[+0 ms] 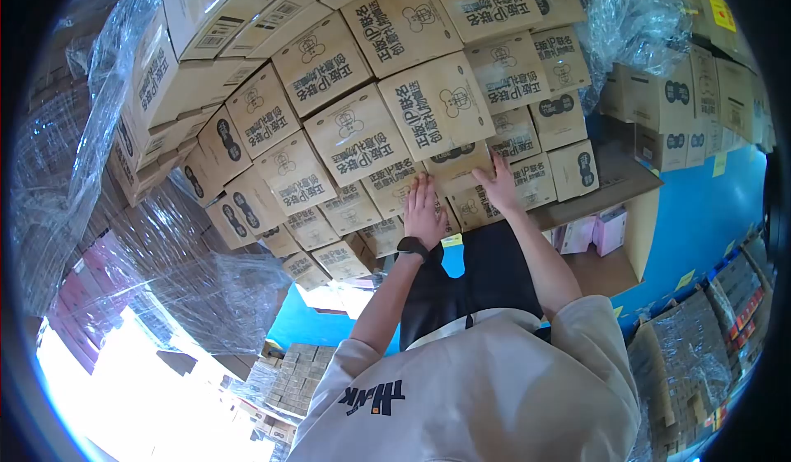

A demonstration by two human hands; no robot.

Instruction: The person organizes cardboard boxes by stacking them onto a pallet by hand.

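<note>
A tall stack of brown cardboard boxes, printed with dark Chinese lettering and a cartoon figure, rises in front of me. My left hand (424, 215), with a dark watch (414, 248) on its wrist, lies flat with fingers stretched against the lower front of the stack. To its right, my right hand (499, 186) rests with fingers spread and thumb apart at the edge of a small carton (458, 164). That carton sits between and just above both hands. A larger box (435, 104) is directly over it. Neither hand is wrapped round anything.
Clear plastic wrap (630, 17) hangs at the upper right, and more wrap (247, 289) covers stacks at the left. Other cartons (671, 100) stand at the right. Pink packages (610, 230) lie in an open-sided box low at the right, above a blue floor (329, 326).
</note>
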